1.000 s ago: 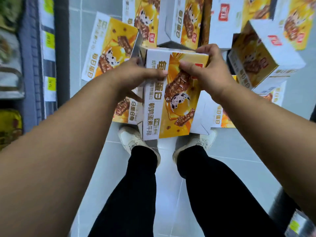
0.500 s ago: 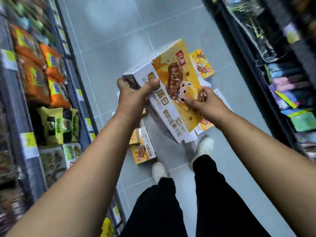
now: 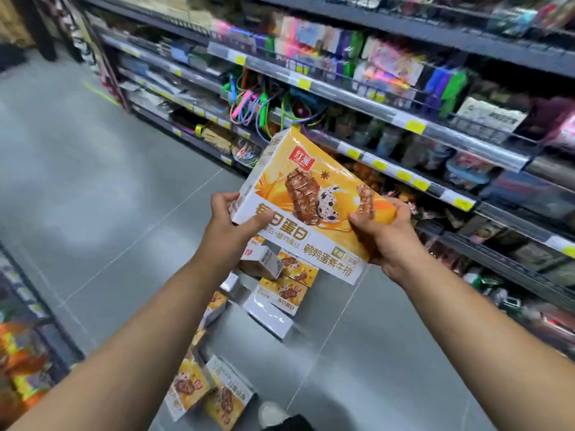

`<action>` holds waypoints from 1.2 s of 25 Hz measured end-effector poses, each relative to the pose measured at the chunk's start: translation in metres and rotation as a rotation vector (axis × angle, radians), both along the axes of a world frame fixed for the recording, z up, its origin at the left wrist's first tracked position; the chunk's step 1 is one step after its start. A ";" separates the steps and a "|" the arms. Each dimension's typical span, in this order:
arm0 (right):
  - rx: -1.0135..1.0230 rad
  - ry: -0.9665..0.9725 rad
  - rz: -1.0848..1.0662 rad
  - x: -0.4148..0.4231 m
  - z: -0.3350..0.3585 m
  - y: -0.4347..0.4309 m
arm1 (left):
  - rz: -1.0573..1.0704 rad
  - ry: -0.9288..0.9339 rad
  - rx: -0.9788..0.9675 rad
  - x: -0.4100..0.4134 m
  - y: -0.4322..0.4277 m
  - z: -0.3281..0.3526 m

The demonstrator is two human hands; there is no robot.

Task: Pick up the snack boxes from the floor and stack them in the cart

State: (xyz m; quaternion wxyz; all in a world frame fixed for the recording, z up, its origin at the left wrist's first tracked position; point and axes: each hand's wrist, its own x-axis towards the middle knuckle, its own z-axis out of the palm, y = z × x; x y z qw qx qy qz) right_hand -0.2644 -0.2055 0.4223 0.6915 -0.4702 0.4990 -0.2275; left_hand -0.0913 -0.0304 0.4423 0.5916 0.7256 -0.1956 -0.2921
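Observation:
I hold one yellow and white snack box [image 3: 308,197] up at chest height, tilted, its printed face toward me. My left hand [image 3: 231,227] grips its left edge with the thumb on the front. My right hand [image 3: 384,234] grips its lower right corner. Under it, several more snack boxes [image 3: 280,290] lie scattered on the grey floor, and a few others [image 3: 205,390] lie close to my shoe [image 3: 270,413]. No cart is in view.
A long store shelf [image 3: 389,113] full of goods runs along the right side of the aisle. Another shelf [image 3: 21,337] with orange packets stands at the lower left. Grey tiled floor [image 3: 93,188] stretches ahead on the left.
I have lifted the box from low over the floor to chest height. My view has risen and turned toward the right-hand shelf. Both hands stay on the box.

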 end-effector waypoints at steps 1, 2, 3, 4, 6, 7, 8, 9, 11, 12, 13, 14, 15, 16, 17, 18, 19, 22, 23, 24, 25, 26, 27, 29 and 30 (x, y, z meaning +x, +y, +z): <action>-0.083 0.009 -0.047 -0.030 0.021 -0.011 | -0.079 -0.077 0.044 -0.018 -0.016 0.014; -0.172 0.021 -0.088 -0.062 0.041 -0.021 | -0.146 -0.144 0.081 -0.036 -0.032 0.026; -0.260 0.042 -0.120 -0.094 0.060 -0.030 | -0.205 -0.193 0.104 -0.057 -0.049 0.037; -0.336 0.072 -0.151 -0.127 0.076 -0.038 | -0.269 -0.229 0.118 -0.080 -0.065 0.047; -0.458 0.131 -0.236 -0.201 0.107 -0.048 | -0.408 -0.319 0.119 -0.138 -0.101 0.069; -0.502 0.160 -0.277 -0.241 0.119 -0.053 | -0.470 -0.377 0.117 -0.173 -0.118 0.079; -0.532 0.193 -0.301 -0.275 0.129 -0.056 | -0.509 -0.417 0.118 -0.204 -0.132 0.089; -0.555 0.221 -0.323 -0.305 0.138 -0.059 | -0.539 -0.438 0.113 -0.232 -0.144 0.098; -0.601 0.276 -0.390 -0.379 0.161 -0.060 | -0.618 -0.467 0.094 -0.302 -0.170 0.113; -0.616 0.305 -0.422 -0.415 0.172 -0.059 | -0.648 -0.482 0.082 -0.336 -0.181 0.120; -0.630 0.330 -0.457 -0.449 0.181 -0.058 | -0.679 -0.498 0.068 -0.368 -0.193 0.128; -0.638 0.350 -0.501 -0.481 0.189 -0.057 | -0.711 -0.522 0.060 -0.398 -0.206 0.134; -0.640 0.369 -0.549 -0.513 0.196 -0.054 | -0.742 -0.559 0.047 -0.430 -0.219 0.141; -0.642 0.391 -0.589 -0.539 0.202 -0.053 | -0.765 -0.604 0.024 -0.457 -0.229 0.148; -0.650 0.418 -0.623 -0.562 0.207 -0.052 | -0.793 -0.651 -0.012 -0.480 -0.237 0.155; -0.663 0.449 -0.668 -0.590 0.212 -0.049 | -0.836 -0.698 -0.059 -0.509 -0.247 0.163; -0.673 0.474 -0.714 -0.617 0.216 -0.047 | -0.888 -0.742 -0.105 -0.536 -0.256 0.171; -0.655 0.534 -0.834 -0.688 0.218 -0.044 | -1.032 -0.895 -0.185 -0.610 -0.286 0.186; -0.641 0.557 -0.875 -0.709 0.217 -0.045 | -1.067 -0.944 -0.202 -0.633 -0.298 0.188; -0.627 0.574 -0.909 -0.727 0.216 -0.047 | -1.097 -0.979 -0.217 -0.654 -0.309 0.189; -0.612 0.581 -0.940 -0.741 0.217 -0.049 | -1.130 -0.993 -0.229 -0.672 -0.321 0.189; -0.599 0.593 -0.975 -0.760 0.215 -0.053 | -1.172 -0.996 -0.241 -0.695 -0.336 0.187; -0.584 0.604 -1.008 -0.777 0.214 -0.057 | -1.216 -0.995 -0.247 -0.718 -0.351 0.185; -0.544 0.634 -1.067 -0.811 0.213 -0.070 | -1.290 -0.996 -0.269 -0.764 -0.384 0.181; -0.526 0.638 -1.101 -0.827 0.212 -0.079 | -1.326 -0.995 -0.285 -0.787 -0.401 0.178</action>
